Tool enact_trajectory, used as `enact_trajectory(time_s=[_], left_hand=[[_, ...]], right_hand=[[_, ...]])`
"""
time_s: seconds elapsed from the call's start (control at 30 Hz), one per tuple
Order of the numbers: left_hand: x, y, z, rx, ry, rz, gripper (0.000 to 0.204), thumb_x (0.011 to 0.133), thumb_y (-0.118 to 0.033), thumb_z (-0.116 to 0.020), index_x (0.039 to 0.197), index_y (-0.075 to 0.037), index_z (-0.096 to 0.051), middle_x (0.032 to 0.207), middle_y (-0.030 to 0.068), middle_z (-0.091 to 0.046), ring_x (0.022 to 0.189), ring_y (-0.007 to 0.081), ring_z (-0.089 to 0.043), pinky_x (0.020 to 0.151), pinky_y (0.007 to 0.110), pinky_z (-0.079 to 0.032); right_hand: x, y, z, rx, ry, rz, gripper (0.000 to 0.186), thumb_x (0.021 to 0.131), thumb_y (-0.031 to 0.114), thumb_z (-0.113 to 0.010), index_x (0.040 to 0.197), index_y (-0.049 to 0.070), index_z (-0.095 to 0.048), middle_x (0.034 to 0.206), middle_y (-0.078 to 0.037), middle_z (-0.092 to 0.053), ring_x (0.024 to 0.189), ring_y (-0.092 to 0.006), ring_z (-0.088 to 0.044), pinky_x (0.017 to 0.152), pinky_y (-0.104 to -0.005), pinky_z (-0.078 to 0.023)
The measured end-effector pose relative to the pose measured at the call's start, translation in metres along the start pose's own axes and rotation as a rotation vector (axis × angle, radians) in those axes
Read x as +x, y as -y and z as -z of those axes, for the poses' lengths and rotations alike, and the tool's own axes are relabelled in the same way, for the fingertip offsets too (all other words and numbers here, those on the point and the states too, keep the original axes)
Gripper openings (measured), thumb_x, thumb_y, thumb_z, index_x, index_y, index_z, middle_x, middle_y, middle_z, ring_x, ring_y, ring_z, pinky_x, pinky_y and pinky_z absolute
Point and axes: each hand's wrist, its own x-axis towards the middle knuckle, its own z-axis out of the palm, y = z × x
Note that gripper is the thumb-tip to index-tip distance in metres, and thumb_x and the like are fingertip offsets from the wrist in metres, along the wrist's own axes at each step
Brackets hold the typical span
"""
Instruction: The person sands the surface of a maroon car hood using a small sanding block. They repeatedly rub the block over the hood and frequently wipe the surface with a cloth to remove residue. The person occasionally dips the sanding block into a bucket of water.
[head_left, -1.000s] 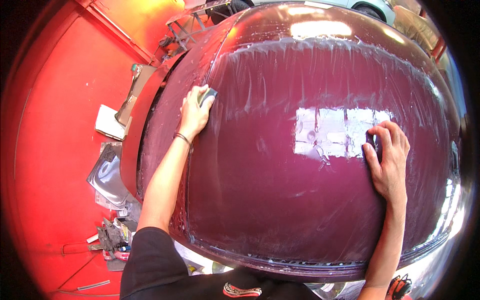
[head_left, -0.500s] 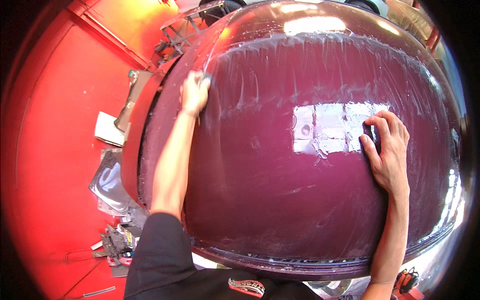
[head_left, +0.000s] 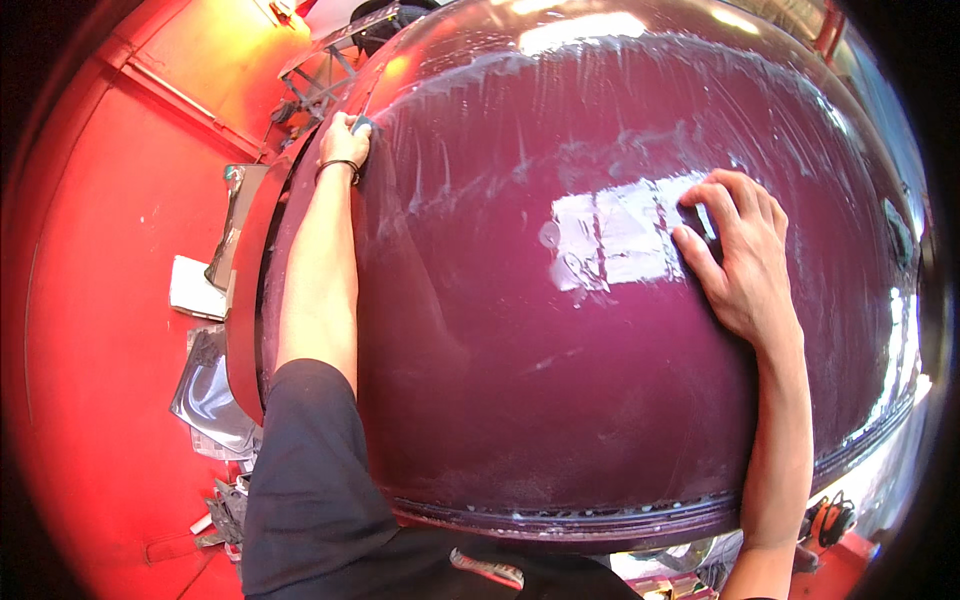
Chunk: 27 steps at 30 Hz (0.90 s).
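Observation:
A big glossy maroon car panel (head_left: pixel 560 400), wet and streaked with white residue along its far part, fills the view. My left hand (head_left: pixel 345 142) reaches to the panel's far left edge and presses a small grey-blue pad (head_left: pixel 363 125) against it; a dark band circles that wrist. My right hand (head_left: pixel 740 255) lies flat on the panel at the right, fingers spread, beside a bright window reflection. A dark object under its fingers is mostly hidden.
A red floor (head_left: pixel 110 400) lies at the left with a white cloth (head_left: pixel 195 288), a clear plastic sheet (head_left: pixel 210 400) and small tools (head_left: pixel 225 510) on it. A metal rack (head_left: pixel 330 70) stands at the far left. The panel's lower rim (head_left: pixel 560 520) runs near my body.
My left hand slid the pad farther up and away along the panel's left edge. My right hand stayed flat at the right. My head moved closer to the panel.

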Motion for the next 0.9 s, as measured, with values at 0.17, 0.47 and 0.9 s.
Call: enact_trajectory(time_s=[0.17,0.47,0.9], left_hand=[[-0.169,-0.07,0.062,-0.287,0.083,-0.391,0.038,0.105,-0.02,-0.084,0.136,-0.002,-0.075,0.138,0.0236,-0.082,0.129,0.0408,-0.08,0.111,0.053,-0.06],[-0.128,-0.136,0.032,-0.137,0.136,-0.478,0.045,0.106,-0.037,-0.082,0.144,-0.013,-0.076,0.144,0.0174,-0.08,0.141,0.0413,-0.073,0.119,0.057,-0.053],[-0.273,-0.201,0.074,-0.131,0.177,-0.726,0.045,0.104,-0.024,-0.088,0.146,-0.017,-0.074,0.142,0.0074,-0.074,0.138,0.0324,-0.067,0.117,0.053,-0.046]], right_hand=[[0.001,0.003,0.002,0.015,0.017,-0.028,0.035,0.111,0.042,-0.077,0.136,0.017,-0.076,0.148,-0.011,-0.068,0.15,-0.0341,-0.059,0.129,-0.0562,-0.04],[0.0,0.003,0.0,0.007,-0.02,-0.014,0.034,0.111,0.041,-0.076,0.134,0.016,-0.077,0.144,-0.01,-0.068,0.15,-0.0333,-0.059,0.129,-0.0565,-0.04],[0.001,0.003,0.003,0.095,-0.018,-0.047,0.034,0.111,0.042,-0.078,0.135,0.017,-0.077,0.142,-0.007,-0.066,0.149,-0.0307,-0.059,0.131,-0.0593,-0.037]])
